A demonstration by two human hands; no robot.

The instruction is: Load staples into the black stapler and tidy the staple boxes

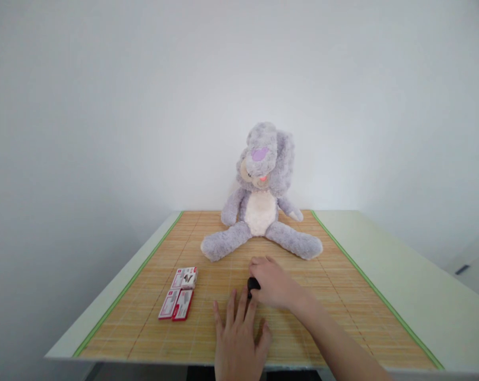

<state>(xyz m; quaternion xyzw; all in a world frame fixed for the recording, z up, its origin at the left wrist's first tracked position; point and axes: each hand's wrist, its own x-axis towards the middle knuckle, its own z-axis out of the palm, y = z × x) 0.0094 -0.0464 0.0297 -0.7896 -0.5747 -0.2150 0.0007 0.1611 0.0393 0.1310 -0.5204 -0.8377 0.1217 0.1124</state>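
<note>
My left hand [239, 341] lies palm down on the bamboo mat [303, 338] near its front edge, fingers spread. My right hand [271, 283] is closed around a small black object [253, 286], just by the fingertips of my left hand. Most of that object is hidden in the fist, so its kind cannot be made out. To the left of both hands, several small red-and-white boxes [170, 304] lie close together on the mat. One of them carries a dark picture on its top.
A grey-lilac plush rabbit [260, 211] sits at the back of the mat with its legs spread, one ear hanging over its face. Green edging [376, 288] borders the mat, which lies on a pale table [414, 275]. White walls [144, 106] rise behind.
</note>
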